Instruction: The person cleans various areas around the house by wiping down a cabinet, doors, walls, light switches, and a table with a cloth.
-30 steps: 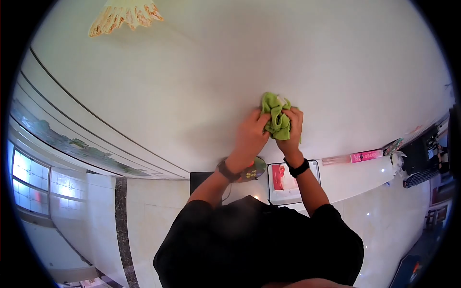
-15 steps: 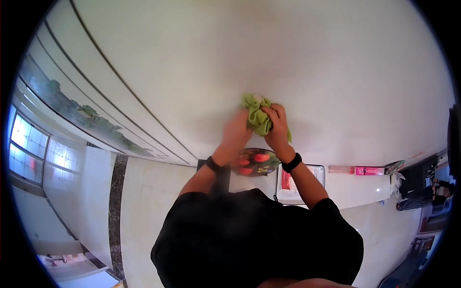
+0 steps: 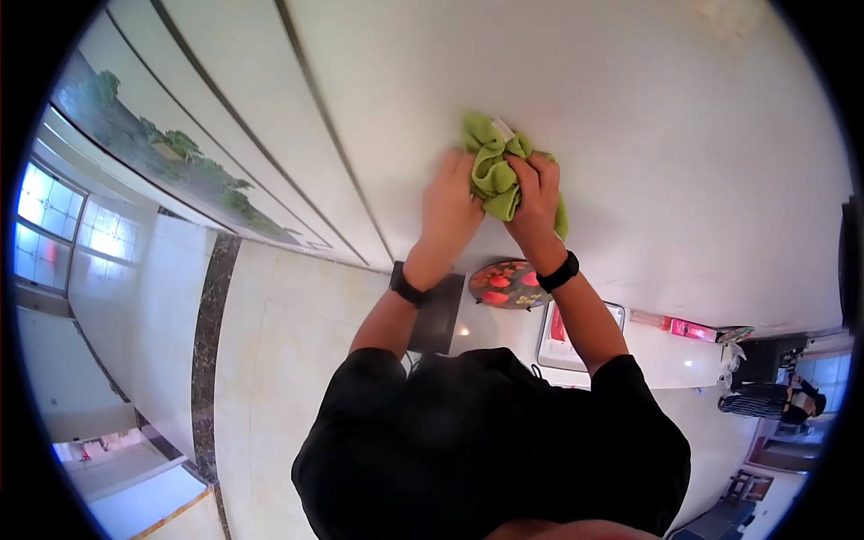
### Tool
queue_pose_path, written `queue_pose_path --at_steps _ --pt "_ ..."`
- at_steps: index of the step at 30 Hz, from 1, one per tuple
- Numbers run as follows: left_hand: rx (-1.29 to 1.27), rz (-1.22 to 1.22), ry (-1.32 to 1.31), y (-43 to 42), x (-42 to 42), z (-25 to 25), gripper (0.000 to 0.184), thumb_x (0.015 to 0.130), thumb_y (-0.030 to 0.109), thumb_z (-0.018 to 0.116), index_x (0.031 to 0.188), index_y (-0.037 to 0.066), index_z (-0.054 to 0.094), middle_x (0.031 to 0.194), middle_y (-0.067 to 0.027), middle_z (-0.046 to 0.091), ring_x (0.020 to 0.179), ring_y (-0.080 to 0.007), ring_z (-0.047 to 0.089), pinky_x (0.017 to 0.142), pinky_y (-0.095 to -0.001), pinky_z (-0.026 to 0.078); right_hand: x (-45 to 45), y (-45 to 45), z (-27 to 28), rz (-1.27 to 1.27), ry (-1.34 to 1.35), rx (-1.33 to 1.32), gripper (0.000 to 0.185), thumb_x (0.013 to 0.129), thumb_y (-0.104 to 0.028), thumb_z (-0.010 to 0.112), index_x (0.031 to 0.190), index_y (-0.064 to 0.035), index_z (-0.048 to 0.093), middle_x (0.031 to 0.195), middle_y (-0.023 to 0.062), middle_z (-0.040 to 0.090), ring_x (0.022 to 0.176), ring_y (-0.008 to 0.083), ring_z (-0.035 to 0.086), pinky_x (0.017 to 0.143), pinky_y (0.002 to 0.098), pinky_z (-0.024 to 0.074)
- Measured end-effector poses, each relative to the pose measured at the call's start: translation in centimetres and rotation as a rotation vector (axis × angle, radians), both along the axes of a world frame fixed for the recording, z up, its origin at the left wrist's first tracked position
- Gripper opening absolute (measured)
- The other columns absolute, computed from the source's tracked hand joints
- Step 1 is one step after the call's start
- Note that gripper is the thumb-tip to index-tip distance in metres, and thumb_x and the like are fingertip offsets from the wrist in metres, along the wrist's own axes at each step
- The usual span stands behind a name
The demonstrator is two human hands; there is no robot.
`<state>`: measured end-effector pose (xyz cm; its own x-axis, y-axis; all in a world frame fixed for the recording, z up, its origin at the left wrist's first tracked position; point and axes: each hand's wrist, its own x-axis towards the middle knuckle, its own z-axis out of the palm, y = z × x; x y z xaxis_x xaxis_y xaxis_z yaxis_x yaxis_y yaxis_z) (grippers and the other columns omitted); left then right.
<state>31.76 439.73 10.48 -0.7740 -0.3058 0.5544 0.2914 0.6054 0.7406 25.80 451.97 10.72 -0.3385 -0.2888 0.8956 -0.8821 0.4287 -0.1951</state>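
Observation:
A crumpled green cloth (image 3: 492, 173) with a small white tag is bunched between my two hands, in front of the pale wall (image 3: 648, 135). My right hand (image 3: 537, 200) has its fingers curled over the cloth's right side, and one end hangs beside the wrist. My left hand (image 3: 450, 209) is closed at the cloth's left edge; its fingers are slightly blurred and partly hidden. Each wrist wears a black band. Whether the cloth touches the wall, I cannot tell.
Below my hands, against the wall, stand a round dark board with red flower or fruit prints (image 3: 508, 285), a black box-like object (image 3: 438, 315), a white tray (image 3: 576, 355) and a pink box (image 3: 693, 330). A landscape picture (image 3: 171, 148) hangs left. Another person (image 3: 778, 400) is far right.
Both hands and the cloth have moved up and slightly right in view. My head view has turned, so the wall panel lines at left and the items below have shifted.

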Motion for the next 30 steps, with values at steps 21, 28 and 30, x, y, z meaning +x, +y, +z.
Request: queue_pose_path --at_steps 21,28,30 --pt "0.085 -0.014 -0.783 -1.1 23.6 -27.9 0.031 0.075 0.011 0.064 0.103 0.005 0.053 0.101 -0.0152 0.055 0.085 -0.0384 0.060 0.072 -0.0477 0.050 18.8 1.8 -27.6 0.465 -1.039 0.591 0.042 0.070 0.003 0.063 0.111 0.0008 0.054 0.103 0.0189 0.054 0.095 0.0375 0.054 0.084 0.0402 0.0459" --pt "0.043 -0.026 -0.786 3.6 37.5 -24.5 0.030 0.080 0.016 0.061 0.109 0.009 0.056 0.103 -0.0110 0.056 0.090 -0.0329 0.059 0.074 -0.0418 0.050 28.3 6.8 -25.2 0.772 -1.215 0.641 0.045 0.069 0.006 0.063 0.113 0.0017 0.052 0.103 0.0166 0.055 0.097 0.0332 0.057 0.085 0.0355 0.0460" --pt "0.038 0.037 -0.836 4.4 40.3 -22.5 0.030 0.082 0.018 0.060 0.110 0.009 0.056 0.105 -0.0100 0.056 0.094 -0.0315 0.059 0.076 -0.0400 0.049 31.2 6.7 -24.8 0.809 -1.197 0.592 0.045 0.070 0.006 0.063 0.113 0.0015 0.052 0.103 0.0164 0.055 0.097 0.0324 0.057 0.085 0.0354 0.0461"
